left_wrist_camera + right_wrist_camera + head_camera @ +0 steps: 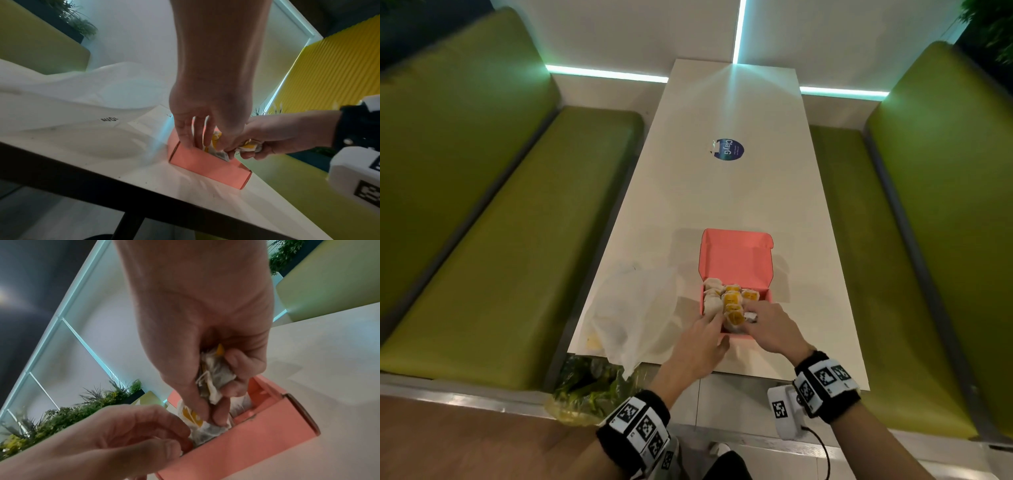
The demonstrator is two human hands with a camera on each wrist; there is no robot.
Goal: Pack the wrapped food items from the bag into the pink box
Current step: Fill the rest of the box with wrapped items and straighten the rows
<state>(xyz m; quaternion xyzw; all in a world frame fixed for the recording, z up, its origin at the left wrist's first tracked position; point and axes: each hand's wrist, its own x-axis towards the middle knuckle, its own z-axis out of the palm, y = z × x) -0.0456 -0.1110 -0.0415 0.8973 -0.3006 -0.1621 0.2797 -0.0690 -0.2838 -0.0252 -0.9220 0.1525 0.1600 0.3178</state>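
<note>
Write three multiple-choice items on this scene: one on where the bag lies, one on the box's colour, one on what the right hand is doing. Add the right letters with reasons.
1. The white bag lies:
A. left of the box
B. inside the box
C. on the bench

2. The box is:
A. blue
B. pink
C. green

3. The right hand:
A. lies flat on the table
B. hangs empty
C. grips a wrapped item

Key: 1 A, the head view shows the bag on the table left of the box. 2 B, its lid and walls are pink. 3 C, in the right wrist view the fingers curl round a wrapped item over the box.

open pink box [736, 260] holds rows of wrapped items [732, 303] beside bag [633, 308].
</note>
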